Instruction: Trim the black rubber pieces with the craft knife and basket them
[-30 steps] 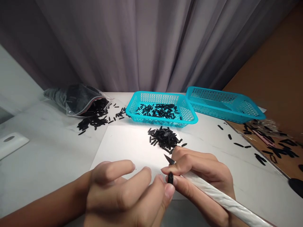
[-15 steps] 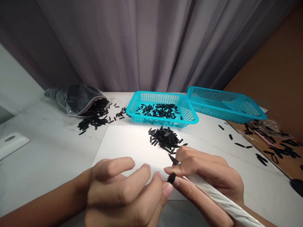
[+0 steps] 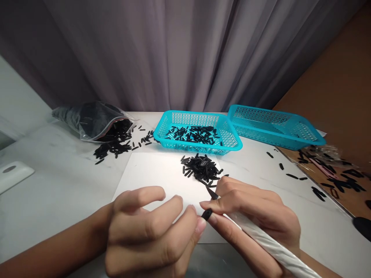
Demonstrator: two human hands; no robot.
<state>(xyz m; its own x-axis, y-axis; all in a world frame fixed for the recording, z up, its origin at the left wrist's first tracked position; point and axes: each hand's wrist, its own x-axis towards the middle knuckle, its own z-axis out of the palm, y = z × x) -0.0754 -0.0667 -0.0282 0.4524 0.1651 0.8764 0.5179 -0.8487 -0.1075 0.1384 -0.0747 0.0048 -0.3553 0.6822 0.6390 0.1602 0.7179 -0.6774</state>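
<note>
Between thumb and forefinger, my left hand point(image 3: 150, 227) pinches a small black piece point(image 3: 206, 214), oblong with a rough-looking surface; its other fingers are curled loosely. My right hand point(image 3: 257, 216) grips a craft knife point(image 3: 261, 237) with a white wrapped handle and a dark pointed blade, the tip aimed up and left. The right thumb also meets the piece's right end, while the blade stands just above it, apart. Beyond the hands lies a heap of similar slim black pieces point(image 3: 201, 168) on a white sheet point(image 3: 150, 173).
A turquoise basket point(image 3: 197, 146) behind the sheet holds many black pieces. Another turquoise basket point(image 3: 275, 137) stands to its right. An open zip bag point(image 3: 89, 121) spills pieces at left, near a white object point(image 3: 14, 175). Loose pieces and a pink tool point(image 3: 321, 168) lie at right.
The black piece has tilted more toward horizontal and risen slightly to the left, with the left fingertips shifting along. The knife stays in the right hand.
</note>
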